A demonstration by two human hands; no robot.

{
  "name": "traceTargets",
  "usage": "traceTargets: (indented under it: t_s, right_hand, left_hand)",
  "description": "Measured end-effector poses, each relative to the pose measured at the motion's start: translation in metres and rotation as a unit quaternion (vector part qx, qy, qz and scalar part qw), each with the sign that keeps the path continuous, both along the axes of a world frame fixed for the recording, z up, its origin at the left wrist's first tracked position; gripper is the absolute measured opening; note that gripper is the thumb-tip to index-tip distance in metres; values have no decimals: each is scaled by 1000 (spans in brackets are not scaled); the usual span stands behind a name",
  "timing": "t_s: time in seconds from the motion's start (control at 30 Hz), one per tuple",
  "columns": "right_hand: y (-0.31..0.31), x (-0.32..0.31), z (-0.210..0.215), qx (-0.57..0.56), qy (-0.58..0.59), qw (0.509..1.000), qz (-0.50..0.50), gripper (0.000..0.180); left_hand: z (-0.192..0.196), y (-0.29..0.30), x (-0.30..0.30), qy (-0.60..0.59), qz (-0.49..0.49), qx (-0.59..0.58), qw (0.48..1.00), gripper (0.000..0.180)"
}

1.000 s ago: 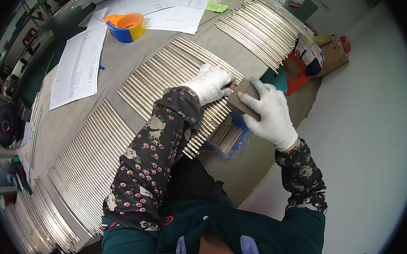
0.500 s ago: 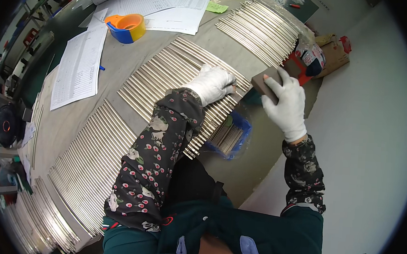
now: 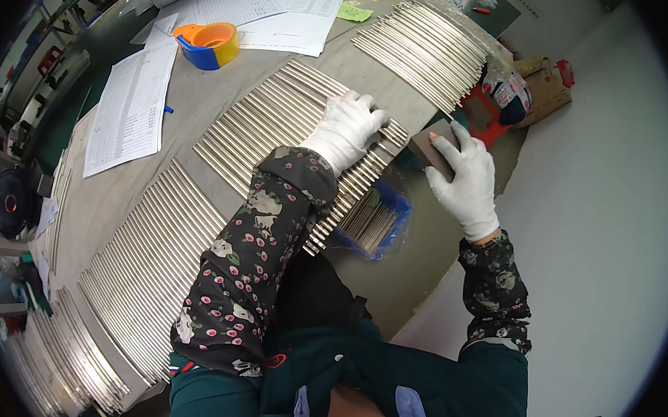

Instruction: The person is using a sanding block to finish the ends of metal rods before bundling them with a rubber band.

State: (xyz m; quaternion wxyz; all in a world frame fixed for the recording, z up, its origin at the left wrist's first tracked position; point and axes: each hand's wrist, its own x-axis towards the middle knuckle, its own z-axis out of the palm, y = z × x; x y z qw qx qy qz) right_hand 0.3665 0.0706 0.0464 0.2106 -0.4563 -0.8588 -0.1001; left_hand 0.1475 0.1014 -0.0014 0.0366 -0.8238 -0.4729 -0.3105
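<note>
Rods [image 3: 267, 117] sloping down rightward, block [image 3: 423, 144], long axis apparently likewise

Nothing legible. Printed tables on loose sheet [image 3: 129, 112] near the worktop's [image 3: 199, 101] left edge and on papers [image 3: 304, 15] by its far edge: too small to read. Dark marks [image 3: 528, 6] past far-right corner: also unreadable.

White gloves [image 3: 465, 190], black floral sleeves [image 3: 243, 260], dark-green top [image 3: 446, 380]
</note>
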Motion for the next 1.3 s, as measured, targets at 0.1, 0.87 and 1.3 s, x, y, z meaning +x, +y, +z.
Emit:
traceTargets:
  t_s: [0.1,0.87,1.3]
  right_hand:
    - [-2,9,-1,7,-10,1000,-7,43]
    - [-1,-16,8,30,-96,995,-28,40]
    - [-14,-26,11,-62,-14,979,193,40]
  left_hand:
    - [10,-5,-6,67,2,-74,995,19]
    - [5,-1,-8,2,-107,-251,962,7]
    - [9,-4,-7,-7,-108,-275,955,6]
